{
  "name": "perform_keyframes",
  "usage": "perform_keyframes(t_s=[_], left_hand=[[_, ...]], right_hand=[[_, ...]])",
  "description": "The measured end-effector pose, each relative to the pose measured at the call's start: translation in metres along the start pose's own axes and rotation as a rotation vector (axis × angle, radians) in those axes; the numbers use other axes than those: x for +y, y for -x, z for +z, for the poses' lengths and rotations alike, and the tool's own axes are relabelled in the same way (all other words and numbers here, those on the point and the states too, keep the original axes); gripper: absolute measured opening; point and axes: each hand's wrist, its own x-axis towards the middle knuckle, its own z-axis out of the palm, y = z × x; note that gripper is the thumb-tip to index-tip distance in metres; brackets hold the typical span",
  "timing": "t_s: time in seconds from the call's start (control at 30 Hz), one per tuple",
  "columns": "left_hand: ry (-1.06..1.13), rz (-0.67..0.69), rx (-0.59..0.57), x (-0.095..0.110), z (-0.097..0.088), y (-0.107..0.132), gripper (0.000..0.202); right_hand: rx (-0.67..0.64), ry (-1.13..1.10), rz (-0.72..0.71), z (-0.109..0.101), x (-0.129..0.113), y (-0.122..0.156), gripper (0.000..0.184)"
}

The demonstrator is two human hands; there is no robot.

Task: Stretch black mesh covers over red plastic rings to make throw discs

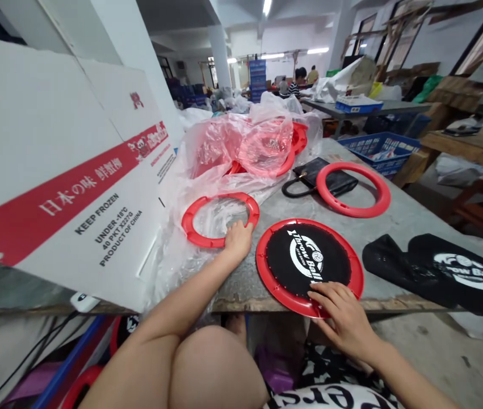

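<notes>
My left hand [238, 238] grips the right side of a red plastic ring [194, 230], its fingers closed round the rim. The ring is partly over clear plastic film. A round paddle [284, 258] with a red rim and a black centre printed "Throw Ball" lies by the table's front edge. My right hand [341, 312] holds this paddle's near rim, with fingers on top and the thumb at the edge. Another red ring [383, 196] rests partly on a black pouch [307, 170] behind the paddle.
Clear plastic bags with red rings [262, 147] are heaped at the back. A white carton [62, 108] stands at the left. Black printed fabric pieces [420, 255] lie at the right, over the table edge. A blue crate [381, 142] sits beyond; people work in the background.
</notes>
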Motion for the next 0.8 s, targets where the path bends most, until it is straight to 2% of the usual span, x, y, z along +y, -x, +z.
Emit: perform_keyframes(t_s=[0.07, 0.17, 0.2, 0.27, 0.33, 0.37, 0.43, 0.47, 0.53, 0.63, 0.7, 0.8], left_hand=[[-0.002, -0.006, 0.028, 0.005, -0.020, 0.005, 0.044], [0.034, 0.013, 0.119, 0.011, -0.064, 0.021, 0.046], [0.058, 0.035, 0.189, 0.012, -0.082, 0.029, 0.043], [0.165, 0.100, 0.425, 0.010, -0.118, 0.048, 0.036], [0.368, 0.209, 0.666, 0.008, -0.151, 0.069, 0.033], [0.498, 0.263, 0.748, 0.007, -0.165, 0.077, 0.031], [0.815, 0.295, 0.829, 0.007, -0.182, 0.090, 0.026], [1.010, 0.289, 0.805, 0.009, -0.186, 0.092, 0.024], [1.385, 0.234, 0.666, 0.013, -0.182, 0.089, 0.023], [1.747, 0.086, 0.349, 0.021, -0.156, 0.068, 0.030], [1.850, -0.033, 0.167, 0.027, -0.129, 0.053, 0.036], [1.881, -0.219, 0.000, 0.036, -0.082, 0.036, 0.039]], right_hand=[[0.002, -0.043, 0.002, -0.003, 0.002, 0.000, 0.045], [0.063, -0.215, 0.057, -0.016, 0.004, -0.004, 0.046], [0.112, -0.280, 0.090, -0.023, 0.004, -0.006, 0.044], [0.241, -0.381, 0.184, -0.036, 0.005, -0.013, 0.036], [0.360, -0.451, 0.314, -0.047, 0.007, -0.022, 0.028], [0.398, -0.501, 0.393, -0.051, 0.008, -0.027, 0.026], [0.465, -0.657, 0.554, -0.055, 0.013, -0.035, 0.031], [0.515, -0.752, 0.630, -0.056, 0.017, -0.039, 0.037], [0.654, -0.934, 0.782, -0.058, 0.024, -0.044, 0.055], [0.823, -1.148, 0.985, -0.067, 0.031, -0.047, 0.069], [0.791, -1.284, 1.019, -0.075, 0.032, -0.047, 0.071], [0.660, -1.324, 0.992, -0.081, 0.033, -0.044, 0.070]])
